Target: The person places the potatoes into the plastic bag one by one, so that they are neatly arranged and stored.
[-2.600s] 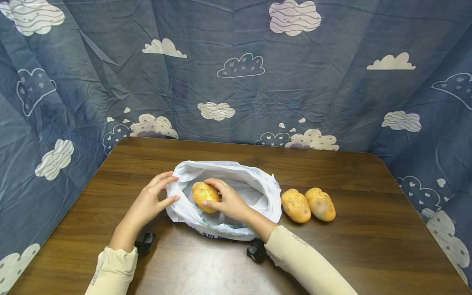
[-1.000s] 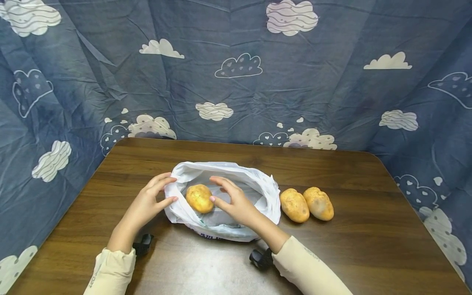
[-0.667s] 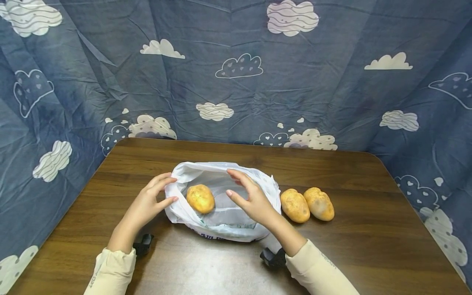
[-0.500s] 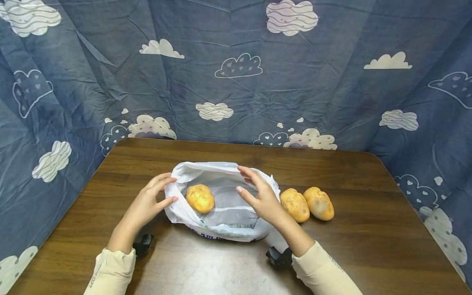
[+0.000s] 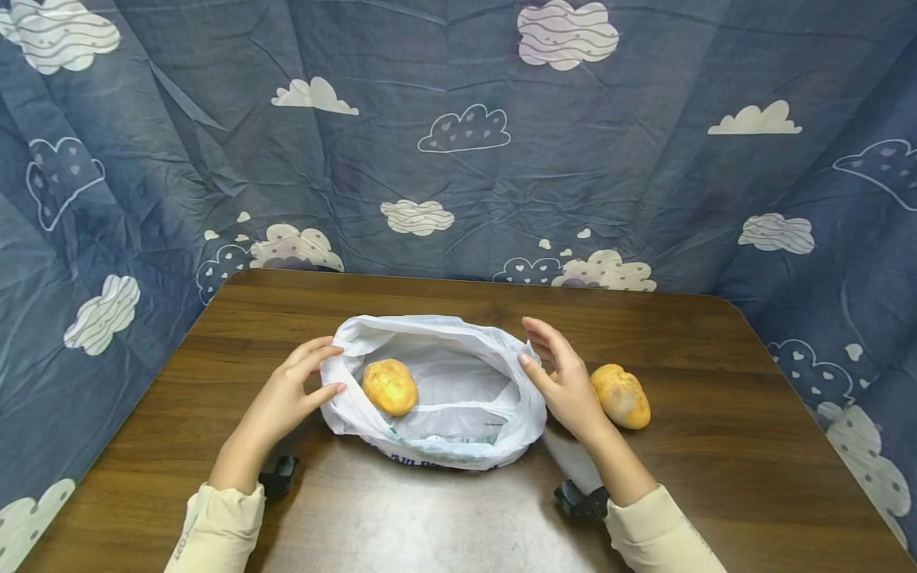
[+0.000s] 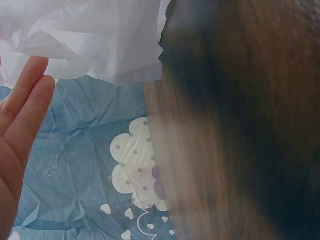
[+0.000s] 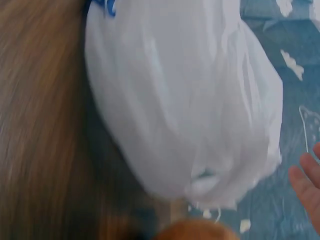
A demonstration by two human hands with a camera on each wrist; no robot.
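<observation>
A white plastic bag (image 5: 458,458) sits on the table with its mouth spread wide. Inside it, on the left, lies one yellow-brown potato (image 5: 390,387). My left hand (image 5: 294,387) touches the bag's left rim, thumb and fingers apart; in the left wrist view its straight fingers (image 6: 37,102) meet the white plastic. Beyond the bag's right side my right hand (image 5: 569,390) hovers with nothing in it, fingers spread. It covers most of one potato; a second potato (image 5: 621,396) shows just to its right. In the right wrist view, fingertips (image 7: 302,180) appear at the right edge.
The brown wooden table (image 5: 716,446) extends around the bag. Behind it hangs a blue cloth (image 5: 616,175) printed with clouds. Black devices, one (image 5: 582,501) on the right and one (image 5: 279,477) on the left, sit at the wrists.
My right hand has let go of the potato inside the bag and moved right, out past the bag's rim to the loose potatoes. The left hand has stayed at the rim.
</observation>
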